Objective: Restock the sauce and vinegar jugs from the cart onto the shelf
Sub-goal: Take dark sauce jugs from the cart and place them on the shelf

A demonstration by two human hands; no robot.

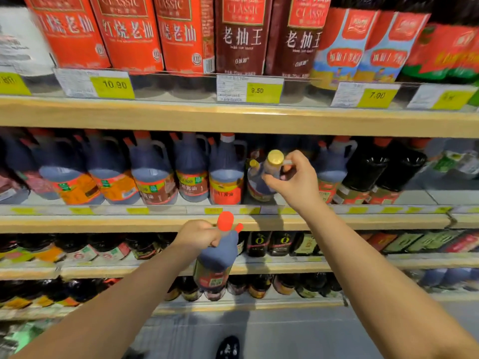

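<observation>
Nearest, 6 o'clock: your shoe [228, 347] on the grey floor [298, 332], directly below the hanging load. The cart is not in view.

Next out, just below centre: your left hand [201, 235] has its fingers curled round the handle of the red-capped jug [216, 263]. The jug hangs free in front of the lower shelves, slightly tilted, with nothing under its base.
- Risk: the whole weight is on one handle grip. If that grip slackens, the jug falls towards the shoe and floor.
- Risk: the red cap sits just in front of the wooden lip of the middle shelf [129, 222]. A straight lift could knock the cap against the lip, so bring the jug out and over.

Farther, 3 o'clock of centre: your right hand [295, 180] pinches the neck of the yellow-capped jug [261, 177] on the middle shelf. That jug stands between a yellow-labelled jug [225, 187] at its 9 o'clock and a red-labelled jug [329, 177] at its 3 o'clock. I cannot tell if its base is fully seated. The hands are well apart, each on its own jug.
- Risk: the slot looks tight. Pushing the jug back off-line could shove or topple a neighbour.
- Risk: your attention is split between two loaded hands.

Farthest, 12 o'clock: the top-shelf bottles [241, 35] are blurred and clear of both hands.
</observation>
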